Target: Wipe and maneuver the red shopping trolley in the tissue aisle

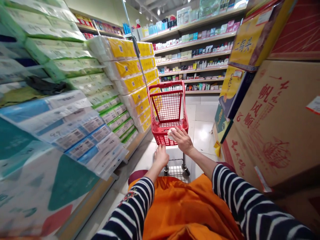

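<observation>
A red plastic shopping cart (167, 106) with a grid basket stands in front of me on black wheels. My right hand (184, 139) presses a crumpled white cloth (172, 133) against the near side of the basket, fingers closed over it. Lower and to the left, my left hand (161, 155) is curled at the bottom edge of the basket and appears to grip it. Its fingertips are partly hidden.
Stacked tissue packs (117, 113) and yellow-and-white paper packs (135, 80) line the left side. Cardboard boxes (280, 130) and yellow gift boxes (245, 46) rise close on the right. Shelves of cosmetics (195, 60) stand behind the cart, beyond the tiled floor (202, 130).
</observation>
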Available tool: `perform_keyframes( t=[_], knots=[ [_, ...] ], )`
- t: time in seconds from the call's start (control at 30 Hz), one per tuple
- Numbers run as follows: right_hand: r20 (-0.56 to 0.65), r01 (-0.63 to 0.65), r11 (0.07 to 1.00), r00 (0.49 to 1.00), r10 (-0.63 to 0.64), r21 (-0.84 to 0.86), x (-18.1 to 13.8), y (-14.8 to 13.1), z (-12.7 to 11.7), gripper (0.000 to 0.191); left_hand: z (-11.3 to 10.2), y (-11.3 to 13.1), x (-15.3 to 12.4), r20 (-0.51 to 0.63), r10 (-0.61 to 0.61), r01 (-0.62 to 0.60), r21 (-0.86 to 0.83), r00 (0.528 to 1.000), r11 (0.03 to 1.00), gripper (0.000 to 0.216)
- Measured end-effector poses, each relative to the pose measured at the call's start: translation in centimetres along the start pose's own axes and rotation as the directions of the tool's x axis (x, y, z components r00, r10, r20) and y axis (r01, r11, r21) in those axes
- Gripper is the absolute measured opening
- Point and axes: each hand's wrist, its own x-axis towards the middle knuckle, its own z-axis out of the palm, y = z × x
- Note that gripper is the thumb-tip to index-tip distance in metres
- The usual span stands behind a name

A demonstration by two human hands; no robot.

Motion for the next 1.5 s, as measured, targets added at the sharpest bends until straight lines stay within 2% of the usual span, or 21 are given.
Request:
perform_keyframes(
  t=[0.07,0.2,0.33,0.53,0.63,0.77,0.87,1.03,1.1,1.23,1.37,1.5],
  knots=[
    [0.027,0.031,0.999,0.999,-0.031,-0.006,-0.3,0.1,0.4,0.037,0.1,0.4,-0.4,0.027,0.058,-0.061,0.123,0.998,0.991,0.062],
    [0.094,0.087,0.994,0.992,-0.081,-0.061,-3.7,-0.3,2.3,0.031,0.4,0.6,-1.2,0.037,0.213,-0.214,0.302,0.976,0.929,0.067],
    [0.051,0.07,0.992,0.997,-0.065,-0.101,-5.6,-0.1,2.3,0.029,0.1,0.5,-1.1,-0.004,0.292,-0.267,0.392,0.957,0.88,0.072],
    [-0.027,-0.114,0.987,0.993,0.112,-0.115,-3.4,1.5,0.0,0.04,-0.4,1.2,-0.7,-0.04,0.311,-0.268,0.413,0.95,0.87,0.075],
    [0.014,-0.142,0.981,0.989,0.145,-0.13,-3.9,1.6,0.8,0.037,-0.3,1.6,-0.9,-0.012,0.329,-0.296,0.406,0.944,0.864,0.075],
    [0.108,-0.158,0.979,0.979,0.172,-0.131,-6.6,1.2,2.8,0.033,0.0,1.5,-1.0,0.022,0.345,-0.324,0.403,0.938,0.856,0.075],
    [0.13,-0.168,0.978,0.974,0.183,-0.121,-7.5,1.4,2.6,0.035,0.1,1.3,-0.9,0.027,0.341,-0.322,0.401,0.94,0.857,0.074],
    [-0.061,-0.289,0.953,0.957,0.284,-0.089,-5.2,3.0,0.0,0.045,-0.1,1.4,-0.7,-0.013,0.346,-0.311,0.407,0.938,0.859,0.072],
    [-0.11,-0.312,0.947,0.946,0.303,-0.073,-4.2,3.4,-0.3,0.045,-0.1,1.7,-0.6,-0.028,0.362,-0.319,0.412,0.932,0.853,0.072],
    [-0.07,-0.323,0.943,0.946,0.318,-0.079,-4.6,3.2,1.3,0.046,-0.1,2.3,-0.7,-0.018,0.385,-0.345,0.409,0.923,0.845,0.074],
    [-0.012,-0.29,0.95,0.957,0.291,-0.112,-7.2,2.6,3.5,0.042,0.3,2.2,-0.9,0.011,0.4,-0.37,0.408,0.916,0.835,0.073],
    [0.047,-0.253,0.961,0.965,0.259,-0.113,-9.2,2.6,3.6,0.035,0.7,1.6,-1.1,0.026,0.378,-0.354,0.415,0.926,0.838,0.07]
  ],
)
